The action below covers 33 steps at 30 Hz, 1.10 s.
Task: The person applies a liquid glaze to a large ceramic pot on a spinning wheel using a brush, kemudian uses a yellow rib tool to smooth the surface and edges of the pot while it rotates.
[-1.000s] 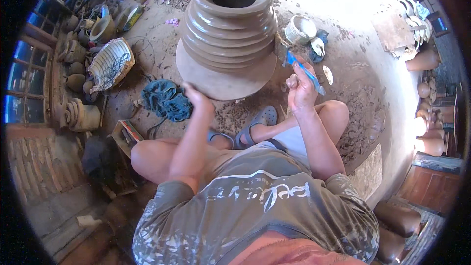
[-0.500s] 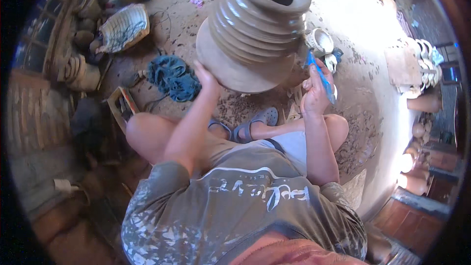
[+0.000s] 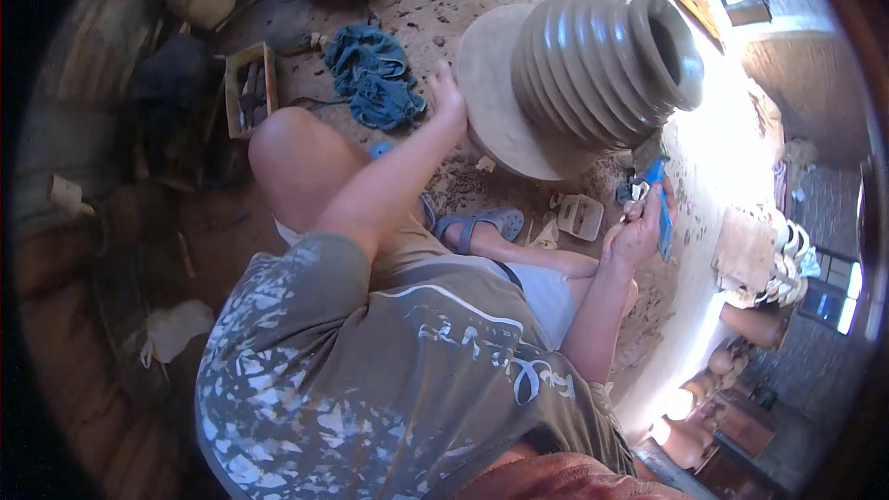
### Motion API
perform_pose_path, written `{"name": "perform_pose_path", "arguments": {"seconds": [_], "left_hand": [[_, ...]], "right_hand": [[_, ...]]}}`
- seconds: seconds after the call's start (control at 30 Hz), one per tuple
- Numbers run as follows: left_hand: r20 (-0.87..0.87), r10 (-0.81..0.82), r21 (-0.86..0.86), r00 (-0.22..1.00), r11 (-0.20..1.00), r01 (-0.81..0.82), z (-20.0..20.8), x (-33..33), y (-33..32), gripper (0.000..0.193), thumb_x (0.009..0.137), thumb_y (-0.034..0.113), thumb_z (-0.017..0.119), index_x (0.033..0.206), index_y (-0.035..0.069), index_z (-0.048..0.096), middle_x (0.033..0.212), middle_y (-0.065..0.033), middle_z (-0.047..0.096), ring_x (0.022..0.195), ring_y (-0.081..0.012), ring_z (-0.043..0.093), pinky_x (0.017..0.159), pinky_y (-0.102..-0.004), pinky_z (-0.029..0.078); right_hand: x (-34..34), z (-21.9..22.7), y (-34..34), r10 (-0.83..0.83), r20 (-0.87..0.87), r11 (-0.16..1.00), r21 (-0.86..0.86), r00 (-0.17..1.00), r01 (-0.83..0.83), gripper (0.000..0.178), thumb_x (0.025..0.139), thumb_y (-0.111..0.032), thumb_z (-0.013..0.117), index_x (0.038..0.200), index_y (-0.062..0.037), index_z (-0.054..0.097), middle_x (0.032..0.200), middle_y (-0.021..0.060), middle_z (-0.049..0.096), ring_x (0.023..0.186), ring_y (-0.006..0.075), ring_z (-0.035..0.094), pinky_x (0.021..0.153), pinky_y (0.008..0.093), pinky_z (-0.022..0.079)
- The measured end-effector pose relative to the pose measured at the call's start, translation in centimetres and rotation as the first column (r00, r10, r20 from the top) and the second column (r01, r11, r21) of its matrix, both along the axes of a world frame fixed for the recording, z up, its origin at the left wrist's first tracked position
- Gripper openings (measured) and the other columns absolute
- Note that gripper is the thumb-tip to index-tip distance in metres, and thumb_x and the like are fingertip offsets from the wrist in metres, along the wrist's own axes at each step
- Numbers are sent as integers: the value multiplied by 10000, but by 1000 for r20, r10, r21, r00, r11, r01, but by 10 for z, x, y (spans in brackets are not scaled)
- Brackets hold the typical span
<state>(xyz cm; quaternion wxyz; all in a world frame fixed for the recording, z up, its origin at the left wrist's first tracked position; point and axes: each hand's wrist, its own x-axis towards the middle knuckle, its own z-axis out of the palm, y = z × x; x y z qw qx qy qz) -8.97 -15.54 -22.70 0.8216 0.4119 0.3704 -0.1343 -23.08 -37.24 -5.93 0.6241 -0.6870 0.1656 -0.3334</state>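
A wet grey-brown clay pot [image 3: 593, 69] with thick horizontal ridges and a round mouth stands on a round wheel disc [image 3: 495, 83]. My left hand [image 3: 447, 97] rests at the disc's near left edge, fingers stretched out with nothing in them. To the right, my right hand [image 3: 639, 227] is closed around a blue-handled scraper [image 3: 663, 222]. Its greyish blade points up toward the pot's lower right side; whether it touches the clay I cannot tell.
Beside my left hand lies a dark teal cloth [image 3: 375, 74]. A wooden box [image 3: 248, 88] holding tools sits at my left knee. A small pale plastic tub [image 3: 580, 217] is near my foot. Terracotta pots [image 3: 685, 440] stand along the right side.
The whole view has turned and shifted, so the pot appears further right and more tilted. My left hand is still at the disc's edge, and the scraper remains in my right hand.
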Motion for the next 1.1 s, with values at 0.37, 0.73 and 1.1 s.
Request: {"name": "perform_pose_path", "arguments": {"seconds": [0.37, 0.73, 1.1], "left_hand": [[-27, -298, 218, 954, 930, 297, -49, -110, -101, 876, 998, 595, 429, 1577, -9, 168, 1612, -239, 279, 1485, -370, 295, 1213, -454, 253], [85, -262, 276, 961, 933, 230, -57, -108, -93, 891, 1007, 576, 452, 1571, -35, 133, 1569, -314, 303, 1463, -413, 324, 1192, -471, 279], [17, 11, -25, 1000, 1000, -11, 16, -18, -5, 917, 1000, 670, 360, 1584, -1, 141, 1612, -248, 258, 1466, -374, 323, 1170, -464, 323]], "right_hand": [[6, 20, 12, 21, -15, 983, -180, 1000, -24, 245, 1023, -136, 595, 1227, 0, 594, 911, 33, 620, 622, 28, 442, 526, 180, 393], [17, 60, 23, -165, 8, 865, -480, 986, 149, 194, 994, -128, 602, 1020, 36, 701, 801, 52, 662, 631, 98, 565, 563, 254, 446], [65, 88, -32, -104, 86, 945, -301, 991, 125, 242, 980, -189, 674, 1118, 8, 698, 802, 66, 659, 668, 100, 582, 585, 235, 420]]}}
